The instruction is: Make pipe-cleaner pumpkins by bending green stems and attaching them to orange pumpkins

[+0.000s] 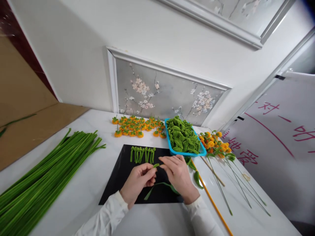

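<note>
My left hand [141, 180] is closed, its thumb and fingers pinching a small fuzzy green pipe-cleaner leaf [156, 165]. Just right of that leaf is my right hand [178, 173], thumb and index fingertips pointing at it with a gap between them. A strip of green tape [157, 184] curves below my hands, its right end running under my right hand; whether that hand touches it cannot be made out. Both hands are over a black mat [113, 183]. Along the mat's far side lies a row of short green pipe-cleaner pieces [142, 154] with curled tops.
A blue basket [169, 142] heaped with green leaves [183, 136] stands behind my right hand. Orange flower heads [133, 126] cover the back. Long green pipe cleaners [49, 173] lie left. Stemmed orange flowers [214, 144] and an orange stick [211, 196] are at right.
</note>
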### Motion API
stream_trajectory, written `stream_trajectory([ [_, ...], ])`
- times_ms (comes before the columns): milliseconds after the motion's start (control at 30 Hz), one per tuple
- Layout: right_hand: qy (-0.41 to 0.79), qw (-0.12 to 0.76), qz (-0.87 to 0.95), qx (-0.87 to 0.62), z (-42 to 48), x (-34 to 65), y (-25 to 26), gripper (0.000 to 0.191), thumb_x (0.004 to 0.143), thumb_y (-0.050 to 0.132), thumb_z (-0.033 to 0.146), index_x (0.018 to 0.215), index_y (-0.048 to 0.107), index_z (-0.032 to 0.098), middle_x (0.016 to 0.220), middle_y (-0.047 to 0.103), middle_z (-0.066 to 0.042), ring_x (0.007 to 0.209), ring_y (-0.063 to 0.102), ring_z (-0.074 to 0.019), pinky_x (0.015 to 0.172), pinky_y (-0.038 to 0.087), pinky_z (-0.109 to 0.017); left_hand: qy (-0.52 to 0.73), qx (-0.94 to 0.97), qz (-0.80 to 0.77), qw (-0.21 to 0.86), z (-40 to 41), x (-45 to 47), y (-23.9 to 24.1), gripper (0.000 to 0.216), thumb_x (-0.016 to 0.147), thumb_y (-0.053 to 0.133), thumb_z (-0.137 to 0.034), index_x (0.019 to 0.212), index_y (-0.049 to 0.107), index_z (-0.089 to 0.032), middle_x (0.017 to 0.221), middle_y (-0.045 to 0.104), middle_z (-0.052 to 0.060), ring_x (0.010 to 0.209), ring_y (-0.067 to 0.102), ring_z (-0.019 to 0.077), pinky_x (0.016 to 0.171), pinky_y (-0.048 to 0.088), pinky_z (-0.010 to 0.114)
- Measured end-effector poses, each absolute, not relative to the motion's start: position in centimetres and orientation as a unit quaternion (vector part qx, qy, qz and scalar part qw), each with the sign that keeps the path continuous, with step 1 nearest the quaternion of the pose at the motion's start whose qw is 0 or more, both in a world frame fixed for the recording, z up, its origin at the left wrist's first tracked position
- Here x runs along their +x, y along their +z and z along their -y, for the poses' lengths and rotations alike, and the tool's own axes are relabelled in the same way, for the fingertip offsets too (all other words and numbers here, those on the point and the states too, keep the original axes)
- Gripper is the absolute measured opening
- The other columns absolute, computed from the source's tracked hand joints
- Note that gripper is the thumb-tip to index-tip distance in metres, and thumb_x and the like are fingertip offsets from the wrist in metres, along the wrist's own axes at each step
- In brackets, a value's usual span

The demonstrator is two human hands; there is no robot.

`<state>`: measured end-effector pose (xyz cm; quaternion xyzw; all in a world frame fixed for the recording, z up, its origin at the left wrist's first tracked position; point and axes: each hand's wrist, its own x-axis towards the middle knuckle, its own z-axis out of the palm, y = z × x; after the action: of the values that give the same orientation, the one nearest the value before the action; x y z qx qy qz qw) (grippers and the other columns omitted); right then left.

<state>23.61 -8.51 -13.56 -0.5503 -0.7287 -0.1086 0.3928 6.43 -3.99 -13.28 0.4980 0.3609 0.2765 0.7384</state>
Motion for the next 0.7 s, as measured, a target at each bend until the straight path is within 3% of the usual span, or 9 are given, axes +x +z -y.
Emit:
stream_trajectory([
  [133,-0.109,0.453,0.656,-0.594,8.8,26.1,-13.3,0.024,0.095,0.045,0.020,0.111,0.063,0.021,0.107,0.061,-0.001,0.095,0.057,-0.0083,0.083,0.039,-0.025,0.306,0.472,-0.374,0.737,3.8,6.2,-12.9,0.043,0.069,0.072,-0.047,0.074,0.053,-0.010,0.068,0.051,0.000,0.060,0.047,0.0052,0.058,0.041,0.017],
  [233,-0.006,0.504,0.617,-0.604,8.9,26.3,-13.6,0.024,0.093,0.048,0.024,0.109,0.065,0.018,0.105,0.061,-0.004,0.090,0.059,-0.0090,0.080,0.045,-0.021,0.306,0.484,-0.390,0.721,3.7,6.3,-13.2,0.043,0.069,0.070,-0.049,0.075,0.053,-0.010,0.068,0.052,0.000,0.059,0.047,0.0057,0.057,0.041,0.017],
  [367,0.086,0.458,0.678,-0.568,8.7,24.1,-14.2,0.021,0.086,0.058,0.023,0.105,0.068,0.021,0.097,0.063,-0.002,0.085,0.059,-0.0086,0.077,0.045,-0.020,0.282,0.565,-0.382,0.675,3.8,6.9,-14.2,0.044,0.072,0.064,-0.053,0.069,0.052,-0.010,0.060,0.051,0.001,0.054,0.047,0.0075,0.053,0.040,0.019],
  [500,0.008,0.406,0.715,-0.570,8.1,22.6,-14.9,0.016,0.089,0.054,0.018,0.087,0.069,0.022,0.081,0.062,0.003,0.076,0.056,-0.0069,0.072,0.036,-0.024,0.281,0.585,-0.369,0.665,3.8,7.1,-14.9,0.043,0.072,0.062,-0.052,0.075,0.054,-0.010,0.067,0.054,0.002,0.056,0.050,0.0090,0.054,0.043,0.021],
  [700,-0.127,0.358,0.667,-0.641,7.1,24.0,-16.7,0.016,0.084,0.059,0.014,0.085,0.069,0.026,0.080,0.060,0.001,0.075,0.051,-0.0110,0.068,0.030,-0.027,0.341,0.516,-0.412,0.669,3.6,6.8,-15.1,0.060,0.071,0.062,-0.053,0.113,0.049,-0.011,0.092,0.055,0.005,0.065,0.052,0.0087,0.060,0.048,0.023],
])
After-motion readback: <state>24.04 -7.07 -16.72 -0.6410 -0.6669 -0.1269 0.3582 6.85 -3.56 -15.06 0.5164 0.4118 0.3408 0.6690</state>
